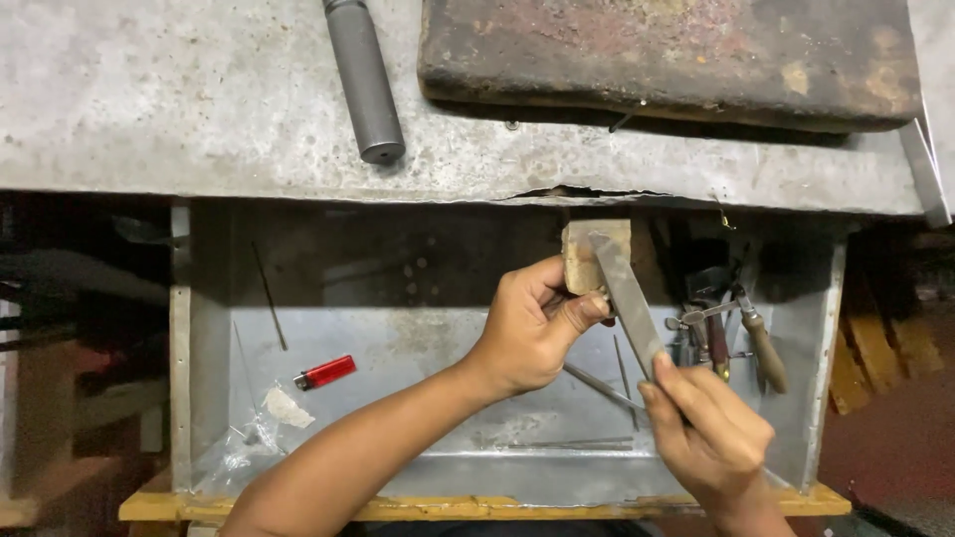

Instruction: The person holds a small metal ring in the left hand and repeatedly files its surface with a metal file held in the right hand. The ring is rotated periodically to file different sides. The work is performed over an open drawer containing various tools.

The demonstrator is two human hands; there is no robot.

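My left hand (527, 333) is closed around a small piece pressed against a wooden bench peg (580, 254) that sticks out from under the metal-covered bench top (199, 109). What the fingers hold is too small to make out. My right hand (711, 433) grips the lower end of a flat metal file (625, 298). The file slants up to the left, and its tip rests on the peg right by my left thumb. Both hands work above an open metal drawer (398, 358).
In the drawer lie a red lighter (325, 372), a crumpled clear plastic bag (261, 430), thin metal rods (602, 386) and a cluster of hand tools with wooden handles (761, 348) at the right. On the bench top sit a grey metal cylinder (364, 80) and a dark worn block (667, 55).
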